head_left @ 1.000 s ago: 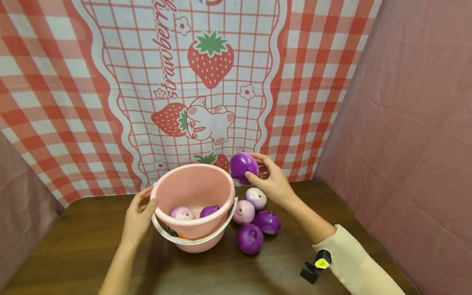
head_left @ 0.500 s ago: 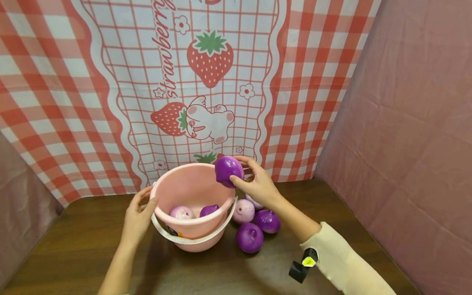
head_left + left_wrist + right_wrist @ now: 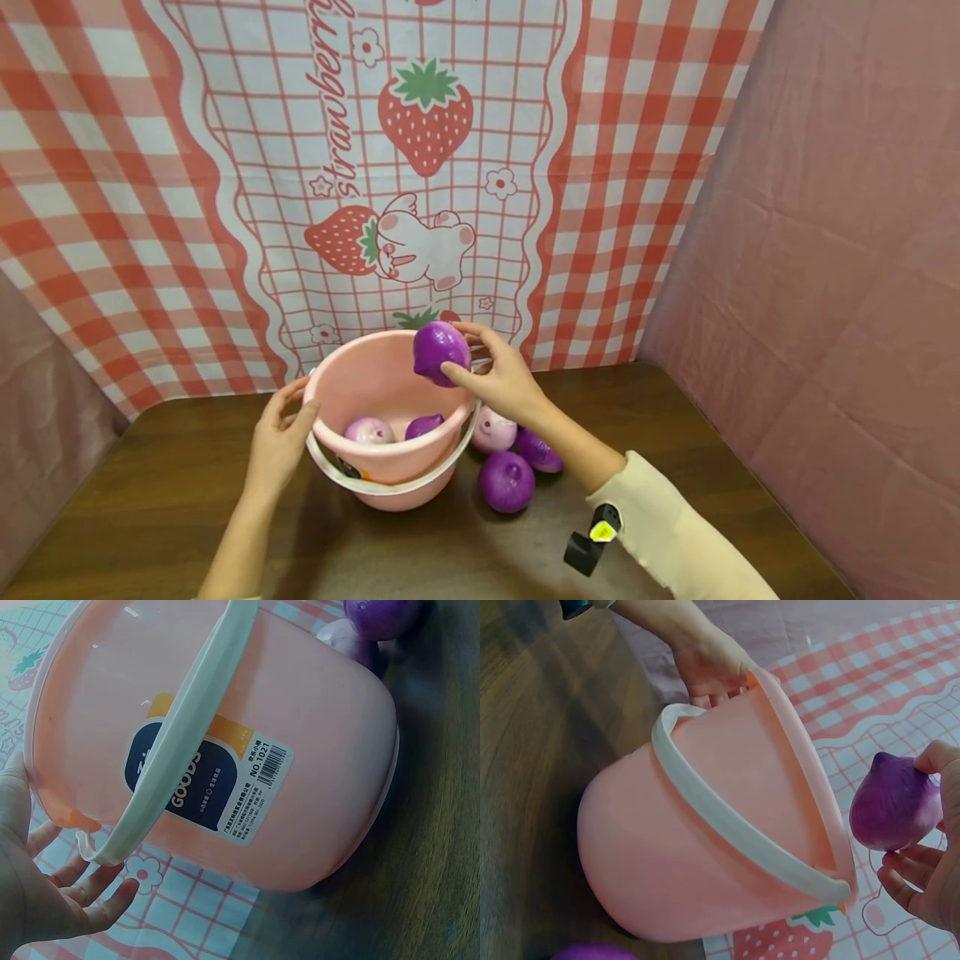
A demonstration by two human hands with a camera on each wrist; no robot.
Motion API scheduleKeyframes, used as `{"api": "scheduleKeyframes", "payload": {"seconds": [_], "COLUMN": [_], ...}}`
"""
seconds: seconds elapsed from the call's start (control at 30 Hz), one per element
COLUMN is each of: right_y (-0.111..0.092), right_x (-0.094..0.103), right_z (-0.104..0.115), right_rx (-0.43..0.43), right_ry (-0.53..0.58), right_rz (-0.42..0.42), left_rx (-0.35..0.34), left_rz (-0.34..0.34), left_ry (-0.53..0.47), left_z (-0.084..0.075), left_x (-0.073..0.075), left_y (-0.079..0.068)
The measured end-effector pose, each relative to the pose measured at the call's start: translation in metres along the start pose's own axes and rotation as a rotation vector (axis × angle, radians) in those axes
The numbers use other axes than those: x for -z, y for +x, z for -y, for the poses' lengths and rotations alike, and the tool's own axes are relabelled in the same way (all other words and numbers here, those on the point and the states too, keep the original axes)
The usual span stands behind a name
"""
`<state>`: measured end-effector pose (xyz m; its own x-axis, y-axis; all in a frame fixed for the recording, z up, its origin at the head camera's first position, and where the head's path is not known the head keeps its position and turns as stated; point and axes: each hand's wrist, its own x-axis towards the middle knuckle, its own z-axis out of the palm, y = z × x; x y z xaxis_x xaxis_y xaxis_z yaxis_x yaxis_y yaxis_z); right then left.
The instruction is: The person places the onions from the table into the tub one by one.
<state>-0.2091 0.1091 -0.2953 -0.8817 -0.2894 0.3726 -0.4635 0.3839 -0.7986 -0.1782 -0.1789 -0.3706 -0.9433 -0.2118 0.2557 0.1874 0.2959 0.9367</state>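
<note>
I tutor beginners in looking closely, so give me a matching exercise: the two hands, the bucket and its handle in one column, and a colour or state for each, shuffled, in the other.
Things:
1. Left hand
2. Bucket
3. Right hand
4. Handle

Colours and states:
A. Holds a purple onion between thumb and fingers
B. White
C. Grips the rim
D. Pink, with a pale onion inside

Right pairs: 1-C, 2-D, 3-A, 4-B
</note>
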Motion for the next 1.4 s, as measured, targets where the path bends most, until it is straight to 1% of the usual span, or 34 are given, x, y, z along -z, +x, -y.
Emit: {"api": "scheduleKeyframes", "payload": {"seconds": [0.23,0.4,0.5,0.63,0.97,1.1,1.3,1.4], "right_y": [0.004,0.006,0.007,0.009,0.016,0.018,0.018,0.017], "right_x": [-0.012,-0.021,-0.025,-0.029,-0.040,-0.044,-0.047,-0.046], "right_z": [0.003,0.005,0.006,0.007,0.007,0.007,0.005,0.005], "right_rx": [0.027,0.010,0.003,0.018,0.031,0.035,0.077,0.070], "right_ry": [0.046,0.060,0.055,0.042,0.040,0.030,0.010,0.016], "right_rz": [0.002,0.005,0.015,0.032,0.033,0.054,0.097,0.089], "left_rx": [0.012,0.014,0.010,0.008,0.011,0.008,0.011,0.010], "left_rz": [-0.004,-0.004,-0.004,-0.004,-0.005,-0.004,-0.001,0.000], "left_ry": [0.009,0.014,0.014,0.009,0.003,0.011,0.015,0.015], "left_z": [0.002,0.002,0.002,0.001,-0.001,-0.001,-0.001,-0.002], "left_x": [0.000,0.000,0.000,0.000,0.000,0.000,0.000,0.000], "left_y": [0.001,0.001,0.000,0.000,0.000,0.000,0.000,-0.001]}}
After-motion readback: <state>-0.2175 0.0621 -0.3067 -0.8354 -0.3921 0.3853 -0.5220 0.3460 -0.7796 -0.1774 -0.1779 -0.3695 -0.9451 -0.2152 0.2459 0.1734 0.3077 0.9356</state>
